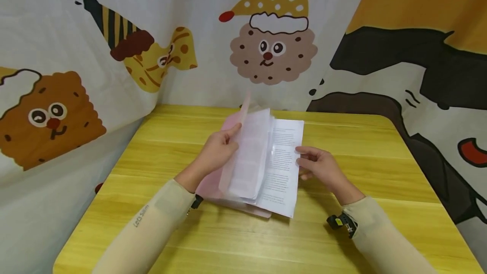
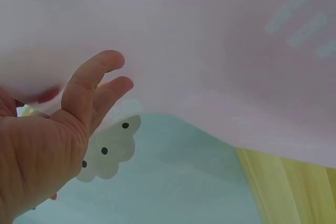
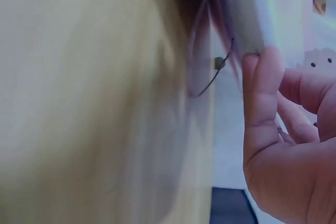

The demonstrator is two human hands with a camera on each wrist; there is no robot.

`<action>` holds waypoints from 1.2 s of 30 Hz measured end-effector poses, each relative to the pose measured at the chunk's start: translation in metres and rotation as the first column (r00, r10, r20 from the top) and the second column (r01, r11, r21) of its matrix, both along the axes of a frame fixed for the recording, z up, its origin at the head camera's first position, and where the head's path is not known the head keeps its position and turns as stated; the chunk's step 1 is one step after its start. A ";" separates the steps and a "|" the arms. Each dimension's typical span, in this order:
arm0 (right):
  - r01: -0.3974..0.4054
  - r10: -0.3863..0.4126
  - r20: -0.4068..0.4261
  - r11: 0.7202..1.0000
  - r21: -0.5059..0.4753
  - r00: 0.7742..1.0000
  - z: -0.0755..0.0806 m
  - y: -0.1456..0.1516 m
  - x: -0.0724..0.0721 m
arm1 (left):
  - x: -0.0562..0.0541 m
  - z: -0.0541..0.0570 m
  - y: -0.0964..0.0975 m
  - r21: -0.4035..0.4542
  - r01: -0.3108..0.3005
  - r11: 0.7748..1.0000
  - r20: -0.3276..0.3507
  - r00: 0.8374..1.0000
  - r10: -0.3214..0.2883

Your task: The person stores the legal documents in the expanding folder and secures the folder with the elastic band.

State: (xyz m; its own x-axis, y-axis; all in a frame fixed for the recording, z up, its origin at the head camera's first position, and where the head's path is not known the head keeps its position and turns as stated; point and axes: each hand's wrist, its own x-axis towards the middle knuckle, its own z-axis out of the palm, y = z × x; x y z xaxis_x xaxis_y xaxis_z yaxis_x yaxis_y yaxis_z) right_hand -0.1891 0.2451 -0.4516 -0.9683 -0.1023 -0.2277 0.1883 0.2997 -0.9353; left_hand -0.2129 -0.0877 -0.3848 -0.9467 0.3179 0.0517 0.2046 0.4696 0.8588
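Observation:
A pink folder lies on the table, its cover and clear inner sleeves lifted and fanned up. My left hand pinches the raised pink cover at its left side. In the left wrist view that pale pink cover fills the upper part, above the left hand. A white printed sheet sticks out to the right of the sleeves. Thumb and fingers of my right hand pinch its right edge. The right wrist view shows the right hand at the page edge.
The yellow wood-grain table extends around the folder. Behind it hangs a cloth printed with cartoon biscuits. A small dark device is strapped at the right wrist.

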 end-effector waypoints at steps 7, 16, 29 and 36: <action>0.059 -0.058 -0.035 0.998 0.028 0.998 -0.008 0.009 0.007 | 0.000 0.001 0.003 0.023 -0.006 1.000 0.010 1.000 0.006; 0.061 -0.058 -0.057 0.997 0.048 0.997 -0.017 -0.010 -0.002 | 0.000 0.000 0.003 0.041 0.009 0.999 0.025 1.000 -0.010; 0.022 -0.021 -0.054 1.000 0.020 0.998 -0.023 -0.056 -0.017 | 0.002 0.000 0.008 0.073 0.000 0.997 0.054 0.999 -0.004; 0.043 -0.044 -0.028 0.999 -0.007 0.999 -0.025 -0.062 -0.021 | 0.002 0.000 0.007 0.098 -0.004 0.995 0.080 0.997 -0.004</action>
State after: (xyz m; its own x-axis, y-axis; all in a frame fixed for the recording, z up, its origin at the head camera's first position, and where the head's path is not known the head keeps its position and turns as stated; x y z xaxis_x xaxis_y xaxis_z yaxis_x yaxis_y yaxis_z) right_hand -0.2101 0.1830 -0.4763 -0.9779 -0.0614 -0.1999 0.1747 0.2855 -0.9423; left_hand -0.2113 -0.0806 -0.3846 -0.9491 0.3149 0.0068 0.1335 0.3827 0.9142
